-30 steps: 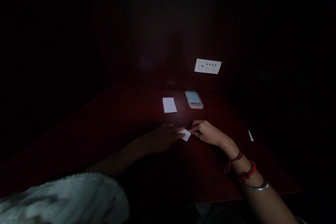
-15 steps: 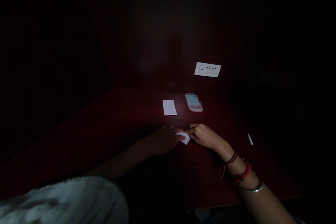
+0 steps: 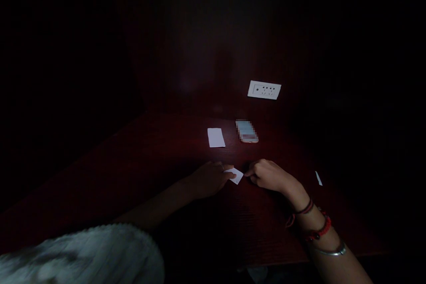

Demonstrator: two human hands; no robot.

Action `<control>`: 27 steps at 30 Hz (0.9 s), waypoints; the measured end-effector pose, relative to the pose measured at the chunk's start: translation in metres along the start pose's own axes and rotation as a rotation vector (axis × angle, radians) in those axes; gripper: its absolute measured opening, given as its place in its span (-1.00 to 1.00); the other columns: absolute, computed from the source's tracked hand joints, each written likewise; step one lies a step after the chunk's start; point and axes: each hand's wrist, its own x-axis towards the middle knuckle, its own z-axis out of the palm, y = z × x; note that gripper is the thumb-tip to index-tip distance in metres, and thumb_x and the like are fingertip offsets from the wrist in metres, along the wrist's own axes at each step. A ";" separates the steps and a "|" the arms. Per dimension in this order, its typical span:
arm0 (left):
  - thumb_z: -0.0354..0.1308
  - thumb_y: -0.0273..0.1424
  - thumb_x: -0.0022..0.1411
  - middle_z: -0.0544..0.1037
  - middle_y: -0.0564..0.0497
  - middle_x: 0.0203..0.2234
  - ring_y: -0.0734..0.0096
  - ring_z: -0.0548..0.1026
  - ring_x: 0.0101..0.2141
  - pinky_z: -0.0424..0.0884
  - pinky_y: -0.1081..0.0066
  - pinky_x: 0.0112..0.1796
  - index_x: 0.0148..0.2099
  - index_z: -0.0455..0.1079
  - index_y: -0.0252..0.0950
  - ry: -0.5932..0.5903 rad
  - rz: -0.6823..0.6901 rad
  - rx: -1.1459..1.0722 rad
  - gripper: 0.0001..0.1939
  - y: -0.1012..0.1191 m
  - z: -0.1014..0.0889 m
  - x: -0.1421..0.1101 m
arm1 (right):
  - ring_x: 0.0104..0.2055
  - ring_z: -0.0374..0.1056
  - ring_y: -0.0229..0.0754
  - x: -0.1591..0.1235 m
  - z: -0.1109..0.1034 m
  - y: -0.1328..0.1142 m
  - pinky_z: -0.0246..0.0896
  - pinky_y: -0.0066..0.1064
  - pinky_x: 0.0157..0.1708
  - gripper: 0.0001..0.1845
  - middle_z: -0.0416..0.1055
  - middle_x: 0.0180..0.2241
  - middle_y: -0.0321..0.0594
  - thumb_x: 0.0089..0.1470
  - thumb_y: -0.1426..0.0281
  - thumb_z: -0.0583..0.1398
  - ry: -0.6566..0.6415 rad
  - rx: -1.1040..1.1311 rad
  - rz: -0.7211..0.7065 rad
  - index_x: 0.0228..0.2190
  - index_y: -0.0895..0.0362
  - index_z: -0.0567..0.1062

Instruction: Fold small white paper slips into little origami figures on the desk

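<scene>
A small folded piece of white paper (image 3: 237,176) lies on the dark red table, its right corner pointing toward my right hand. My left hand (image 3: 211,179) holds it from the left, thumb and forefinger over its left part, which they hide. My right hand (image 3: 269,175) is just to the right, forefinger stretched toward the paper's right corner and the other fingers curled under. Whether that fingertip touches the corner is hard to tell. Nothing shows in my right hand.
Beyond my hands lie a white paper sheet (image 3: 216,138) and a phone (image 3: 246,131) with a blurred screen. A thin white paper strip (image 3: 318,178) lies at the right of the table (image 3: 159,142). A socket panel (image 3: 264,90) is on the back wall.
My right hand has slid right and slightly down, off the paper's top edge to its right corner. More of the paper shows. My left hand has stayed on it.
</scene>
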 end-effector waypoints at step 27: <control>-0.09 -0.58 0.13 0.35 0.06 -0.21 0.44 0.28 -0.20 0.11 0.39 -0.21 -0.15 0.24 -0.21 0.075 0.061 -0.034 -0.74 -0.004 0.010 0.004 | -0.42 0.30 -0.29 0.030 0.039 0.018 0.19 -0.49 -0.36 -0.58 0.41 -0.46 -0.24 -0.20 0.39 0.16 0.318 0.802 0.287 -0.21 0.25 0.35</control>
